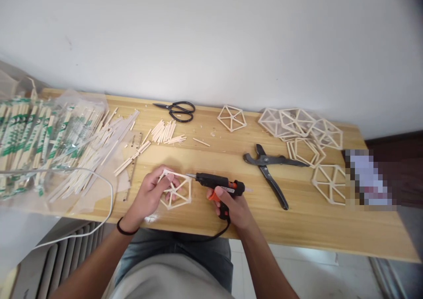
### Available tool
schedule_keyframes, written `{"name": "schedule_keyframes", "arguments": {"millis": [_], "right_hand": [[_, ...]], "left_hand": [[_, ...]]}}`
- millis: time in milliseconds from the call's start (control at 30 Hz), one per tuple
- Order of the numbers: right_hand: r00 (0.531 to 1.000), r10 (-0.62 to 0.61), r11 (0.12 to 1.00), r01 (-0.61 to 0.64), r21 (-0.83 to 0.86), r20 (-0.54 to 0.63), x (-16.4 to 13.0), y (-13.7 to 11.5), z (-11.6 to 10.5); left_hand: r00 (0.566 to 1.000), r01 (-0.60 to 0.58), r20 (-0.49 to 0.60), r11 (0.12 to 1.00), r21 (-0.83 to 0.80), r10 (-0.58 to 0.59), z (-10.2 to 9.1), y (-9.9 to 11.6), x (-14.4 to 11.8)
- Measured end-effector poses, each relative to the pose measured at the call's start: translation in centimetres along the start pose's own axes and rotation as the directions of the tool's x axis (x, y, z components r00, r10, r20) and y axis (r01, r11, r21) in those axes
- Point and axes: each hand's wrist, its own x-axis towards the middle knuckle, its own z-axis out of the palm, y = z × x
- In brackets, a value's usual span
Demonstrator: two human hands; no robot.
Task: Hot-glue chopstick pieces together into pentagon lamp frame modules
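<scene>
Fingers first: our left hand (150, 195) has its fingers curled around the left side of the stick hexagon (176, 189), pinning that little frame flat on the table (297, 228) close to the front edge. The forearm comes up from the lower left, wrist bent inward, a dark band on it.

Moving right, the glue gun (218, 185) lies almost level, long axis running left to right, nozzle pointing left and touching the frame's right corner. Our right hand (233, 206) is wrapped tight round the handle, a finger on the orange trigger, forearm rising from the lower right. The black cord drops off the front edge.

Room to move? At the left edge there is a heap of wrapped chopsticks (36, 136) and loose sticks (99, 144), with a white cable (99, 180) looping near our left wrist. Behind the hands there is bare wood, then cut stick pieces (165, 132) and scissors (176, 110) at the back edge. To the right the pliers (269, 169) lie well apart from the gun, and finished hexagons (304, 127) crowd the back right corner.
</scene>
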Motion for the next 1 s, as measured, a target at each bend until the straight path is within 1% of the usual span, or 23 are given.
{"name": "schedule_keyframes", "arguments": {"millis": [200,500,833,1000], "right_hand": [[1.000,0.004,0.999,-0.004,-0.041,0.011,-0.09,-0.24,-0.13],[1.000,0.002,0.999,-0.002,-0.042,0.005,-0.15,-0.12,-0.07],[1.000,0.023,0.999,-0.023,-0.048,-0.004,-0.05,-0.06,-0.13],[1.000,0.001,0.999,-0.001,-0.046,0.004,-0.12,-0.17,-0.10]], "left_hand": [[1.000,0.003,-0.006,0.999,0.033,-0.002,0.02,0.13,-0.05],[1.000,-0.005,-0.011,0.999,0.053,0.005,0.05,0.07,-0.13],[1.000,0.020,-0.025,0.999,0.025,-0.020,0.15,0.19,-0.22],[1.000,0.011,-0.019,1.000,0.025,-0.010,0.25,0.40,-0.21]]}}
